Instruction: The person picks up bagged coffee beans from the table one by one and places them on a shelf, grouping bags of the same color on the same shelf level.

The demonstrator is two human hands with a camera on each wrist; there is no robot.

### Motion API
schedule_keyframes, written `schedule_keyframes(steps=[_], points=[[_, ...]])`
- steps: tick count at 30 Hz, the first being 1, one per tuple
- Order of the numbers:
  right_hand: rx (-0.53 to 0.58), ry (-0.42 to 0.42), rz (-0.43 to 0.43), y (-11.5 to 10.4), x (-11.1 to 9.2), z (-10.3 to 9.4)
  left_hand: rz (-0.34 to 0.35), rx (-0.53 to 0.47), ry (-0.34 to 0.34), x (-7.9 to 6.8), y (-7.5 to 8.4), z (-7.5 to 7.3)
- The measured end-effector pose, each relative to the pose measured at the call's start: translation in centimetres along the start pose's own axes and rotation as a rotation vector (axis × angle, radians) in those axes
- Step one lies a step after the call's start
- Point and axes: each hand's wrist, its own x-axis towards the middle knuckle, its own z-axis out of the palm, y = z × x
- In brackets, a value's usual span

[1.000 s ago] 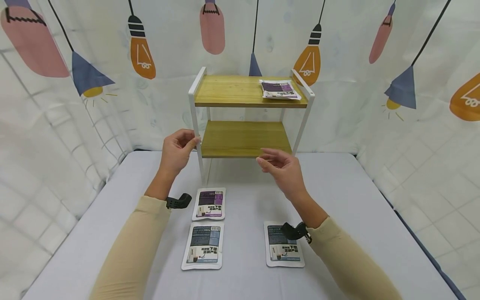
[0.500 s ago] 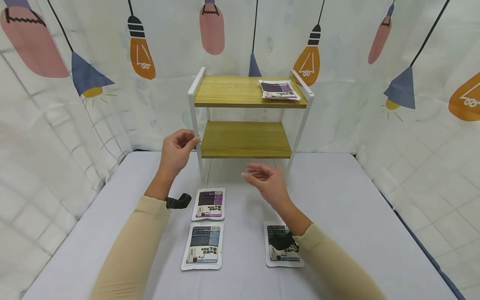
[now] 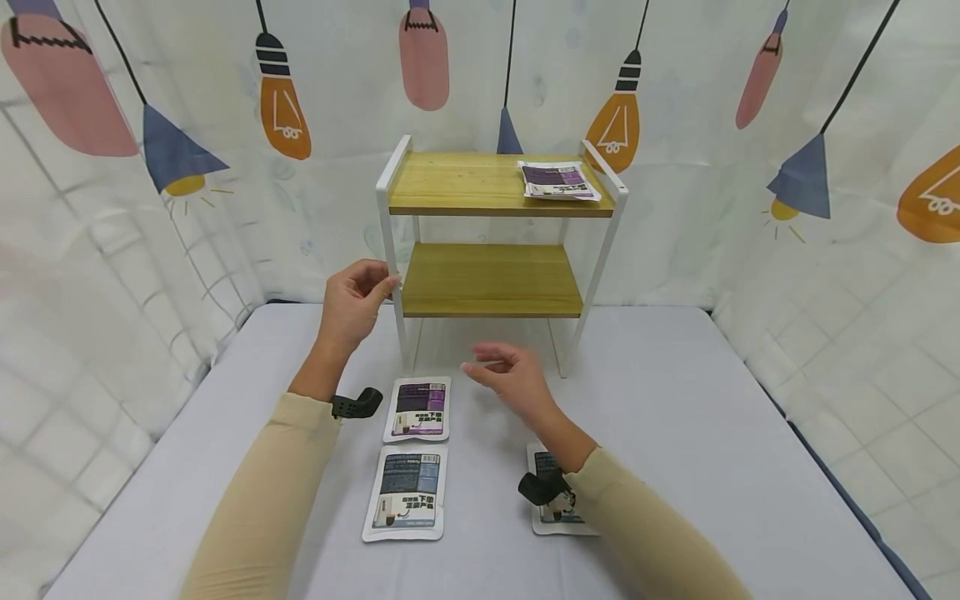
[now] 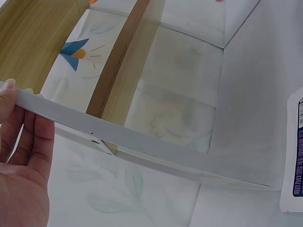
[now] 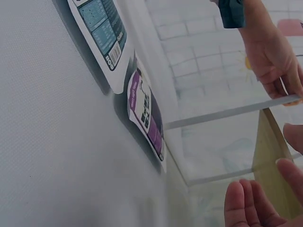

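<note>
A two-tier rack with wooden boards (image 3: pixel 491 279) and a white frame stands at the back of the table. My left hand (image 3: pixel 352 304) grips its left front post (image 4: pixel 142 142) between thumb and fingers, near the lower board. My right hand (image 3: pixel 517 383) hovers in front of the rack, fingers loosely bent, thumb apart, holding nothing. Left of it a purple-labelled pouch (image 3: pixel 418 408) lies flat, with a blue-labelled pouch (image 3: pixel 405 492) just nearer to me. Another blue-labelled pouch (image 3: pixel 551 517) is partly hidden by my right wrist. Purple-labelled pouches (image 3: pixel 561 181) lie on the upper board's right side.
A white cloth covers the table (image 3: pixel 480 567). Behind and beside it hang white curtains (image 3: pixel 337 200) printed with lamps and bulbs. Dark wrist cameras (image 3: pixel 357 403) are strapped to both wrists.
My right hand has moved from before the lower board down, left and toward me, over the table. The left hand keeps its grip on the post. Rack and pouches have not moved.
</note>
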Motion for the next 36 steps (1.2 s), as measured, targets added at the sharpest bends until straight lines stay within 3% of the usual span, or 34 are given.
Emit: schedule_keyframes(steps=[11,28,36], points=[[0.027,-0.059,0.070,0.8,0.6,1.3,-0.008,-0.002,-0.001,0.0,0.0,-0.1],[-0.055,-0.122,0.257,1.8,1.4,3.5,-0.009,-0.021,0.000,-0.1,0.2,-0.1],[-0.091,-0.161,0.235,2.0,1.5,4.1,0.000,-0.015,-0.020,0.1,0.1,-0.1]])
